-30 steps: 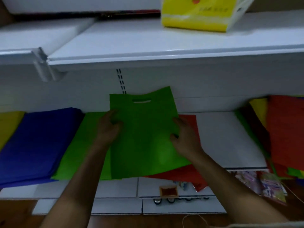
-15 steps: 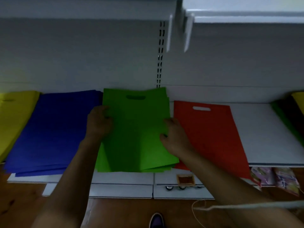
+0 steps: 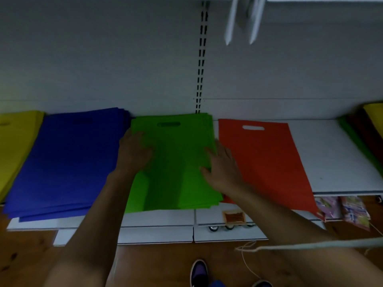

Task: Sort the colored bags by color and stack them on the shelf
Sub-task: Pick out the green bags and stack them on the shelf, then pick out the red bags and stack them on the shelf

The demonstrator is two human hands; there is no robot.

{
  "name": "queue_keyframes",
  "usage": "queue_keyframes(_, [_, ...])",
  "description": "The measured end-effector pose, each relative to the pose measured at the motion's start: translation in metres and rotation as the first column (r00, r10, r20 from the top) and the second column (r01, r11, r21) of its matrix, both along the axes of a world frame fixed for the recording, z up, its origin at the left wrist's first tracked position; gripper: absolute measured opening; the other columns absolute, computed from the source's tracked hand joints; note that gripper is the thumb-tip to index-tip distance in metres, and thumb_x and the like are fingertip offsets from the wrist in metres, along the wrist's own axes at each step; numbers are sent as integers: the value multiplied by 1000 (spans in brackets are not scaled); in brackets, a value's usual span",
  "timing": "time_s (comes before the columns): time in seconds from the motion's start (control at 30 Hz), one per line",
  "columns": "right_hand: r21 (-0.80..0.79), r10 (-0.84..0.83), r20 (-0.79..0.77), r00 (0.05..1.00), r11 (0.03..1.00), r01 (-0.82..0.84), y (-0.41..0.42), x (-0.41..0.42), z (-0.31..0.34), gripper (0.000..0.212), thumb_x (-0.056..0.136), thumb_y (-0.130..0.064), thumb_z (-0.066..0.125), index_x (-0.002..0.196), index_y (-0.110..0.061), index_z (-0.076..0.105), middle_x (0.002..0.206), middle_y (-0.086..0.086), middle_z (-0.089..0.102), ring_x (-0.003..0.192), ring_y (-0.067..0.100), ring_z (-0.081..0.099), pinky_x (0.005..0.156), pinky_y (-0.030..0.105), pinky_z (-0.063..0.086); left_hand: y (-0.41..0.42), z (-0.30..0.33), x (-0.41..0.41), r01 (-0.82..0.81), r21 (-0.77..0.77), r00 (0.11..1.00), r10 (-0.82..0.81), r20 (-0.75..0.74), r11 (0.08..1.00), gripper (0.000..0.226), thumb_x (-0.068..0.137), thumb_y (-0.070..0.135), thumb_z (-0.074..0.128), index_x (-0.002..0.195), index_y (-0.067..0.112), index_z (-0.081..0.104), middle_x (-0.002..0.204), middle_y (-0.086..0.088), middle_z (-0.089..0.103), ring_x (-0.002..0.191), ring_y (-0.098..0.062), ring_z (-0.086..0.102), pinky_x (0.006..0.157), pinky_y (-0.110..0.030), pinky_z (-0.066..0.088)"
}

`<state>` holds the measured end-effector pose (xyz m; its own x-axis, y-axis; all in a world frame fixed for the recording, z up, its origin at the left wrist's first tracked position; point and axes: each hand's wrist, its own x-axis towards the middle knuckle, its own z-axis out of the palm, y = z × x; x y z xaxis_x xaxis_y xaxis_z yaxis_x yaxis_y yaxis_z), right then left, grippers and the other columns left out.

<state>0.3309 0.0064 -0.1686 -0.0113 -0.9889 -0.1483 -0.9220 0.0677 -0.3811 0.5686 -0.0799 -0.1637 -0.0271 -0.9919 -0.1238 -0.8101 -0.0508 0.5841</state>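
Green stack (image 3: 176, 162): lies flat on the white shelf (image 3: 331, 158), mid-frame, cut-out handle toward 12 o'clock.
Left hand (image 3: 134, 150): flat on the stack's 9 o'clock edge, fingers straight, holding nothing.
Right hand (image 3: 222, 164): spread flat on the 3 o'clock edge, pressing, holding nothing.
Blue stack (image 3: 66, 160): touching green at 9 o'clock.
Yellow stack (image 3: 14, 146): farther toward 9 o'clock.
Red bag (image 3: 263, 160): just beside green at 3 o'clock.
Mixed bags (image 3: 366, 131): far 3 o'clock.

Probably a shop: slotted white shelving (image 3: 335, 162), packaged goods (image 3: 344, 210) hanging below.
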Motion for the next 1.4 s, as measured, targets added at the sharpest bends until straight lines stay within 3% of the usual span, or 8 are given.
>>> queue_keyframes(0.07, [-36,-20,7,1000,999,20,0,-10,6,69,95,-41,52,153,-23,20,163,5,1,148,30,5,120,48,14,2,12,-12,3,-64,998,-8,-66,998,62,87,36,60,139,8,44,147,-18,38,138,-32,31,114,-44,28])
queue_keyframes(0.27, [-75,-53,-60,997,996,49,8,-54,22,69,97,-44,46,154,-21,14,163,6,3,148,30,7,118,45,14,1,56,-84,73,-145,978,-99,-181,987,62,93,45,54,145,16,37,153,-3,32,140,-18,30,116,-31,22])
queue_keyframes(0.63, [-161,-258,-4,966,954,254,53,-214,41,73,98,-48,43,155,-19,9,163,5,3,149,27,6,119,41,10,30,105,-291,355,-293,923,-383,-44,888,60,92,53,51,142,22,42,149,-2,39,135,-21,38,105,-34,30])
queue_keyframes(0.7, [-140,-297,-1,955,945,294,67,-258,43,71,99,-49,39,155,-20,6,163,5,-1,149,26,3,119,41,8,39,108,-336,391,-280,906,-420,-51,877,59,91,54,51,141,23,43,149,-2,39,133,-22,40,106,-33,32])
queue_keyframes(0.8, [-134,-367,-10,930,923,362,91,-329,44,71,100,-50,36,155,-20,6,163,6,-1,149,27,3,119,42,11,58,112,-409,417,-219,884,-450,-126,882,58,90,55,54,140,26,44,147,-2,41,128,-23,46,103,-46,43])
queue_keyframes(1.07, [-154,-552,52,832,819,553,141,-478,36,68,97,-46,45,152,-17,18,161,9,14,146,31,14,117,43,18,94,91,-567,510,-86,845,-517,-133,856,55,90,48,58,137,20,49,142,-4,48,128,-21,46,104,-40,42])
queue_keyframes(1.23, [-125,-639,14,769,762,635,161,-542,30,70,97,-50,43,152,-17,17,161,15,8,147,33,8,117,45,14,103,76,-630,538,-56,830,-540,-141,841,56,90,46,59,137,17,48,140,-7,50,127,-23,47,103,-39,41])
queue_keyframes(1.4, [0,-743,-29,668,668,744,171,-583,23,81,94,-61,39,154,-19,6,160,23,-2,148,38,-3,119,47,6,110,61,-665,492,6,859,-484,-167,871,58,88,43,63,136,15,48,122,-11,59,111,-27,57,93,-35,46])
